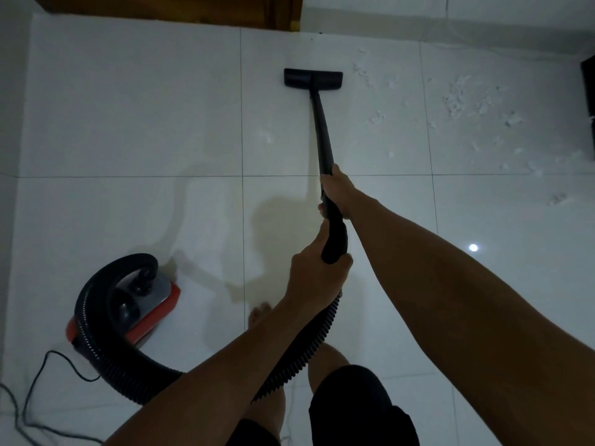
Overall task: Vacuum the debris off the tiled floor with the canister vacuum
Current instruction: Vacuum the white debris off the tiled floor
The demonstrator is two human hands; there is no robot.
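Observation:
A black vacuum wand (322,130) runs from my hands out to its flat floor head (313,78), which rests on the white tiled floor (128,123) near the far wall. My right hand (338,191) grips the wand's lower end. My left hand (317,272) grips the curved handle just behind it, where the ribbed black hose (309,342) begins. The hose loops left to the red and grey canister (141,304) on the floor at lower left. White shredded debris (463,98) lies scattered to the right of the floor head.
A wooden door frame (180,8) stands at the top. The white wall base (450,30) runs along the upper right. A dark object (588,88) sits at the right edge. The power cord (42,381) trails at lower left. My bare foot (259,313) stands below the hands.

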